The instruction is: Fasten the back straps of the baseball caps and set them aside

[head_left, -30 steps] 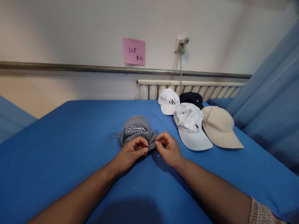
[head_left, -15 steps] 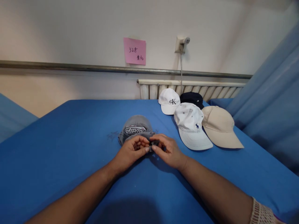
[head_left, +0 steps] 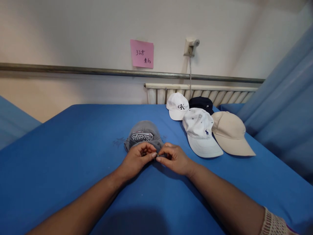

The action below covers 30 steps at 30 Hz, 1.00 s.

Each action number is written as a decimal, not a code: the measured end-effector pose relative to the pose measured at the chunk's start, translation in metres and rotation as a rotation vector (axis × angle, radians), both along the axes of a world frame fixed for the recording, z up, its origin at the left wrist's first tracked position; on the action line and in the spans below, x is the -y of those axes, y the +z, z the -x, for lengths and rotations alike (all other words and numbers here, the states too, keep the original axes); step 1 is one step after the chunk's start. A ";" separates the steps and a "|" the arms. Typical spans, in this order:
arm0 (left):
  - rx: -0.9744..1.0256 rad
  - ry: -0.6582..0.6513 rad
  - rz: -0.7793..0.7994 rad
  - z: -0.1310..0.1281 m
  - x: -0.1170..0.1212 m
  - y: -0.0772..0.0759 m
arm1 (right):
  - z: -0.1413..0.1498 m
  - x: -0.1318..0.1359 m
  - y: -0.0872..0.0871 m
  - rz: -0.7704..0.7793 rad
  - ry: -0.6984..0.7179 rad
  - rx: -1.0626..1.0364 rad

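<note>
A grey baseball cap (head_left: 144, 132) with white lettering on a dark patch lies on the blue-covered surface (head_left: 73, 156), in front of me. My left hand (head_left: 139, 160) pinches a narrow dark strap at the cap's near edge between thumb and fingertips. From the other side, my right hand (head_left: 174, 158) grips the same strap, thumb against curled fingers. The two thumb tips almost meet there. Fingers cover most of the strap, and its fastening is too small to make out.
To the right sit a white cap with black letters (head_left: 178, 106), a black cap (head_left: 201, 102), a pale cap with a blue emblem (head_left: 199, 127) and a beige cap (head_left: 230, 132). Behind are a radiator (head_left: 160, 95) and metal rail (head_left: 102, 70); a blue curtain (head_left: 288, 98) hangs right.
My right fingers have closed in further on the strap, and its dark raised end has gone down between them. The grey cap and the other caps stay put.
</note>
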State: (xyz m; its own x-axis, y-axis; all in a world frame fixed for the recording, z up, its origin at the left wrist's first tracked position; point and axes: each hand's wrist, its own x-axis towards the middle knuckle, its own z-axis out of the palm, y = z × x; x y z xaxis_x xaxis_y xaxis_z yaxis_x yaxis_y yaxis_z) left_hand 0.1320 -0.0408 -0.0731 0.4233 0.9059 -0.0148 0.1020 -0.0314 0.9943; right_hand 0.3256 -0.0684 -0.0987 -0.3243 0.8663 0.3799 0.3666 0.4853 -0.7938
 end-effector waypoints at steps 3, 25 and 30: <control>-0.006 -0.004 -0.007 0.000 0.000 0.001 | 0.002 0.000 -0.001 -0.022 -0.011 -0.003; 0.036 0.023 0.016 0.001 -0.001 0.001 | 0.006 0.005 0.004 -0.146 -0.042 0.093; 0.027 0.040 0.013 0.000 0.000 0.001 | 0.006 0.006 0.005 -0.202 -0.017 0.095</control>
